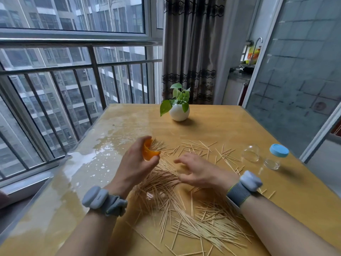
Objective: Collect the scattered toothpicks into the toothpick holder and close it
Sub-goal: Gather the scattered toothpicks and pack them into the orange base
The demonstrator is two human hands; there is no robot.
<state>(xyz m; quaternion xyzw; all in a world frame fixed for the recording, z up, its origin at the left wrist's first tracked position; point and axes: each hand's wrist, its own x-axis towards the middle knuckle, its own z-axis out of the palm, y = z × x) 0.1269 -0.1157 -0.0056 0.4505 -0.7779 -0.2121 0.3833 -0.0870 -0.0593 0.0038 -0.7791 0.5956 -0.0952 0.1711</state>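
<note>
My left hand (pixel 136 161) grips an orange toothpick holder (pixel 149 151), tilted on its side above the table, with a bunch of toothpicks sticking out of its mouth toward the right. My right hand (pixel 199 171) hovers just right of it, fingers spread and curled, holding nothing. Many loose toothpicks (pixel 193 218) lie scattered over the yellow table (pixel 230 126), under and around both hands. A clear dome-shaped lid (pixel 251 153) lies on its side at the right.
A small clear jar with a blue cap (pixel 275 157) stands right of the dome lid. A white round vase with a green plant (pixel 179 109) sits at the table's far middle. A railing and window run along the left; the table's left strip looks wet.
</note>
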